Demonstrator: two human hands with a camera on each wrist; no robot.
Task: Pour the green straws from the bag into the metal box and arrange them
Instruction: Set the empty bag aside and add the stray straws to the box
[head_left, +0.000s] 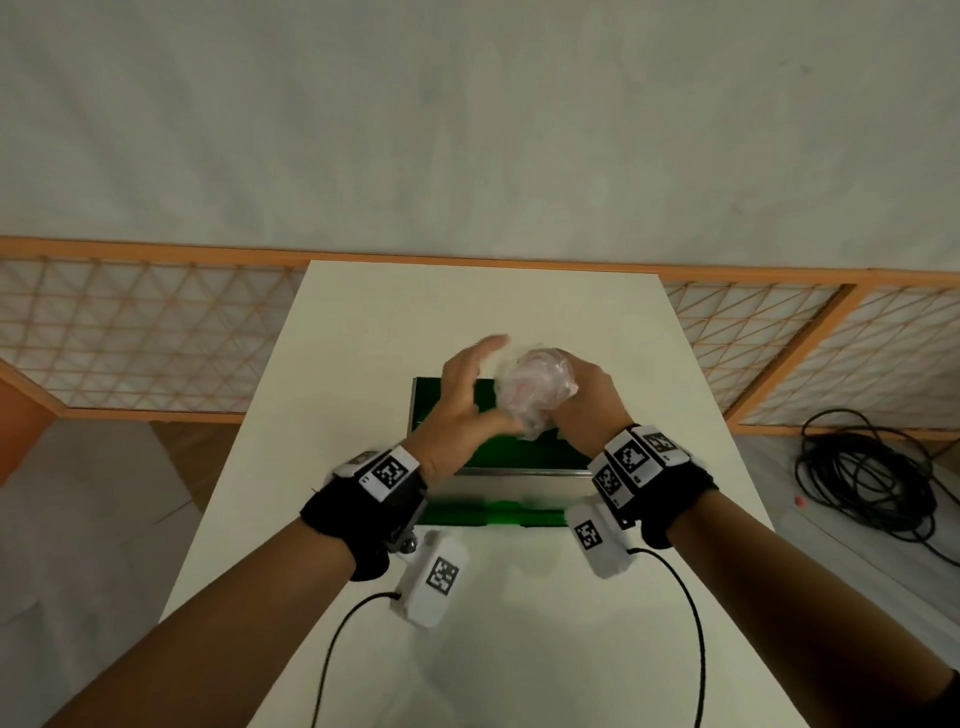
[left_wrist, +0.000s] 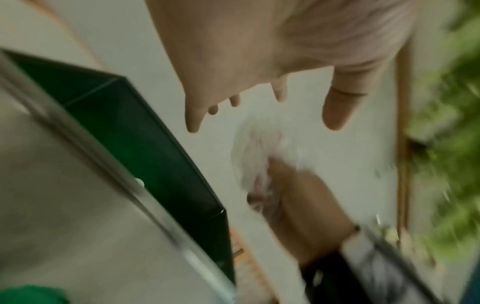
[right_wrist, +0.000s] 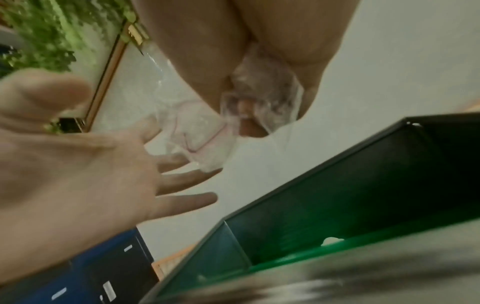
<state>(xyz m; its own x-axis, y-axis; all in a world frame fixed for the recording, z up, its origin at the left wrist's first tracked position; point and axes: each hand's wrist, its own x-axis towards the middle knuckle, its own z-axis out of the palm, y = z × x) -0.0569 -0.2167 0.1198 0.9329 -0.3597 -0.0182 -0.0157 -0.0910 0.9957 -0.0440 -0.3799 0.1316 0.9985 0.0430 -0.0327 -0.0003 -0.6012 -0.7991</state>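
Observation:
A metal box stands on the white table, its inside green with straws. My right hand grips a crumpled clear plastic bag above the box's far right part. In the right wrist view the bag bulges out of the curled fingers. My left hand hovers beside the bag with fingers spread and holds nothing. In the left wrist view its fingers are straight above the box and the bag. Both wrist views are blurred.
A green glow shows on the table at the box's near side. An orange-framed lattice screen runs behind the table. A coil of black cable lies on the floor at the right. Cords run from both wrist bands toward me.

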